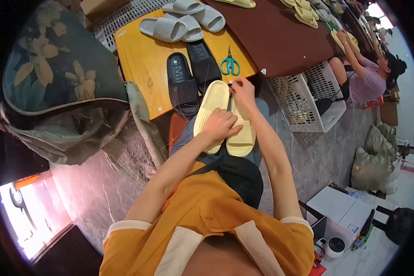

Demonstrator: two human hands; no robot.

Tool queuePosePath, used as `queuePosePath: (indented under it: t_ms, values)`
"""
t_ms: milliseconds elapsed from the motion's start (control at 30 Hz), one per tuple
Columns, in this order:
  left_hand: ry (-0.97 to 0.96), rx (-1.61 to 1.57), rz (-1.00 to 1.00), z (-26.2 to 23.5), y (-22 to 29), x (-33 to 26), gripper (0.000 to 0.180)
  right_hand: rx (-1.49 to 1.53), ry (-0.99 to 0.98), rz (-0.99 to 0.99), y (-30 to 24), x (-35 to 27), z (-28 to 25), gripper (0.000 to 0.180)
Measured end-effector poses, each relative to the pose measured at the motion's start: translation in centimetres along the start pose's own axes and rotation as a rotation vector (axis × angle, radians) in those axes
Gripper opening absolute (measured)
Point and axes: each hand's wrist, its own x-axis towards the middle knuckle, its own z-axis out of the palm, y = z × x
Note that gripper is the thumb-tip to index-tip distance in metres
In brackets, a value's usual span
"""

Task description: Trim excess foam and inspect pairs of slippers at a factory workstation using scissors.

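A pair of pale yellow slide slippers lies side by side across my lap, toes pointing toward me. My left hand [220,125] is closed over the ribbed strap area of the left slipper [216,95], its thumb reaching across to the right slipper [242,143]. At the far end of the right slipper, the fingers of my right hand [244,92] are pinched together; what is between them is too small to make out. Just beyond, on the yellow table [145,69], sit two black slide slippers [183,83] and scissors with green handles [230,66].
Several grey slippers [163,29] rest at the table's far side. A brown tabletop [267,41] adjoins it. To the right stands a white plastic basket [303,103], with another person [368,76] seated behind it. A flowered cloth-covered seat [64,69] is at my left.
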Motion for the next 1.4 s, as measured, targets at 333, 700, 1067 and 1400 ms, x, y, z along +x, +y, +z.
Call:
queuePosePath:
  t_ms: [333, 700, 1067, 1400]
  values:
    - [-0.010, -0.041, -0.047, -0.3, 0.2, -0.3, 0.033, -0.617, 0.390, -0.081, 1.4, 5.7, -10.9, 0.019]
    - [-0.073, -0.021, -0.043, -0.6, 0.7, -0.1, 0.033, -0.879, 0.204, -0.350, 4.4, 6.9, -11.3, 0.014]
    - [0.205, -0.175, -0.036, -1.1, 0.2, -0.5, 0.036, 0.017, -0.329, -0.193, -4.3, -9.0, -4.2, 0.024]
    - [0.029, -0.181, -0.544, -9.2, -4.4, -9.1, 0.019, -0.365, -0.425, -0.378, -2.9, -11.1, -0.8, 0.034]
